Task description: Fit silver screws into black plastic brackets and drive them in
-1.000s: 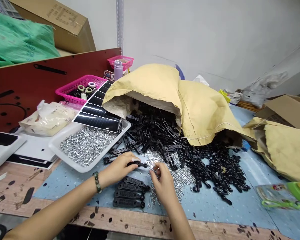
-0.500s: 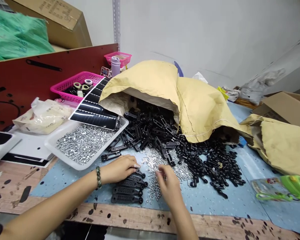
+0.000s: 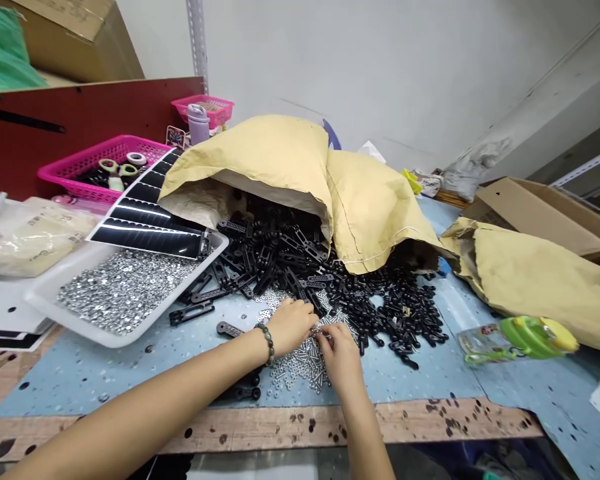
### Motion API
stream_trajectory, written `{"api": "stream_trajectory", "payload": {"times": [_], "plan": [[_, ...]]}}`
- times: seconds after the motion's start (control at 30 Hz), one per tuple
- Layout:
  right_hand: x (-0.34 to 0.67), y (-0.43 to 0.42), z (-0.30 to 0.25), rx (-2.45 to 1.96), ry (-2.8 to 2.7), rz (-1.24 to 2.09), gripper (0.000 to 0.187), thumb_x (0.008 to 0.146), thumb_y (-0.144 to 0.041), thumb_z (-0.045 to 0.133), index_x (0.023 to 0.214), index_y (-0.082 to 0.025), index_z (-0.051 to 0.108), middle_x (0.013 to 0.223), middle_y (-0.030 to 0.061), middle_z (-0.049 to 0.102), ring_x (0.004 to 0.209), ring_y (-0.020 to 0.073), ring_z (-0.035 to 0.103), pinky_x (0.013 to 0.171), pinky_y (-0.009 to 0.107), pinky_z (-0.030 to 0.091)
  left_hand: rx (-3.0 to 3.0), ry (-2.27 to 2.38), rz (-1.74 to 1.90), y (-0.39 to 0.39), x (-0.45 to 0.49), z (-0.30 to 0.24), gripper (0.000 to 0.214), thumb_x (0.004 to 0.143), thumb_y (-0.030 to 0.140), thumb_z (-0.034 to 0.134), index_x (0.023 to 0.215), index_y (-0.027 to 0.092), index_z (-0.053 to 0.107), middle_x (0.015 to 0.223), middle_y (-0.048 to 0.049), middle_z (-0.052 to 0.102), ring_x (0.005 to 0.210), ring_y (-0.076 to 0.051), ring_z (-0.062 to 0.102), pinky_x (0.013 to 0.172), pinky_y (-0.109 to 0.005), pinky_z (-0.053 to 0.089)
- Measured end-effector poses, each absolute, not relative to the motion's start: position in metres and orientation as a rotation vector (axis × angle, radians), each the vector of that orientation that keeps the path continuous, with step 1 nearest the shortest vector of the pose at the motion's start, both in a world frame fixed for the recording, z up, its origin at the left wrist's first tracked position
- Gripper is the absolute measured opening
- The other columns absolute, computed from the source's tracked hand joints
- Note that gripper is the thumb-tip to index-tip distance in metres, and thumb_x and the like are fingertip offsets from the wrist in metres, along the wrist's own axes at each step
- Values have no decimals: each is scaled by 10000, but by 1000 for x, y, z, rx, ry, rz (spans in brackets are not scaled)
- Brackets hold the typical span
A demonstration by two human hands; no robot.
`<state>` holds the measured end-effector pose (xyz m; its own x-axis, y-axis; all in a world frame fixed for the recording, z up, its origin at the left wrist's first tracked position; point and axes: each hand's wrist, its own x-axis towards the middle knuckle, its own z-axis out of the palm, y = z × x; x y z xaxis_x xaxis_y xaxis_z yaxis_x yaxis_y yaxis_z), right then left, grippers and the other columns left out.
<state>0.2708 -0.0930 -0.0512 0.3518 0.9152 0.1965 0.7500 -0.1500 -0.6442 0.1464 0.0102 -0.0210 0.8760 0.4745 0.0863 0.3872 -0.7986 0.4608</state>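
Observation:
My left hand (image 3: 291,325), with a beaded bracelet on the wrist, is closed with its fingertips against those of my right hand (image 3: 339,350). My right hand is pinched too. Anything between the fingertips is too small and covered to name. Under and around both hands lies a pile of silver screws (image 3: 307,363) mixed with small nuts (image 3: 291,380). A few flat black plastic arms (image 3: 243,392) lie partly hidden beneath my left forearm. Behind the hands spreads a heap of similar black arms (image 3: 275,257), beside a heap of smaller black parts (image 3: 405,307).
A white tray (image 3: 40,293) of small silver metal pieces stands at left, under a black-printed sheet (image 3: 145,223). Two yellow paper sacks (image 3: 260,150) lean behind the heaps. At right are another sack (image 3: 535,273), a green-lidded bottle (image 3: 520,340) and a cardboard box (image 3: 505,207).
My left hand has moved right, from the row of black arms to the screw pile, and now meets my right hand there. The camera view has turned rightward.

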Motion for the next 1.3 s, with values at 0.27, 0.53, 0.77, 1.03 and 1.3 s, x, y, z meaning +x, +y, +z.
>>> {"api": "stream_trajectory", "payload": {"times": [0.27,0.53,0.77,1.03,1.3], "plan": [[275,-102,-44,-1824,-1295,325,175,872,-290,480,885,-190,622,903,81,621,844,217,588,788,363,479,2417,657,414,21,136,-20,143,915,170,497,890,188,636,976,-45,615,924,-205,547,808,-308,420],[228,-91,-34,-1604,-1337,617,202,910,-288,447,947,-195,622,863,58,641,753,172,628,644,275,520,2148,791,492,37,89,-1,209,945,275,393,854,193,562,724,15,593,679,-160,554,660,-260,403],[176,-68,-32,-1541,-1688,586,170,854,-128,480,941,-198,608,874,44,643,807,177,606,735,281,487,1993,944,479,35,27,2,297,906,391,406,771,175,559,715,7,578,684,-164,535,640,-258,403],[165,-63,-27,-1595,-2158,199,247,909,-83,370,914,-197,590,785,60,618,751,206,543,693,304,426,1987,1020,516,29,0,8,278,892,379,438,757,180,579,760,-16,595,736,-186,552,685,-290,415],[167,-60,-33,-1534,-1747,578,142,864,-163,498,961,-209,589,904,44,638,797,175,605,729,290,483,1968,971,540,13,0,0,236,904,327,427,796,183,579,814,-28,605,775,-196,547,746,-325,420]]}}
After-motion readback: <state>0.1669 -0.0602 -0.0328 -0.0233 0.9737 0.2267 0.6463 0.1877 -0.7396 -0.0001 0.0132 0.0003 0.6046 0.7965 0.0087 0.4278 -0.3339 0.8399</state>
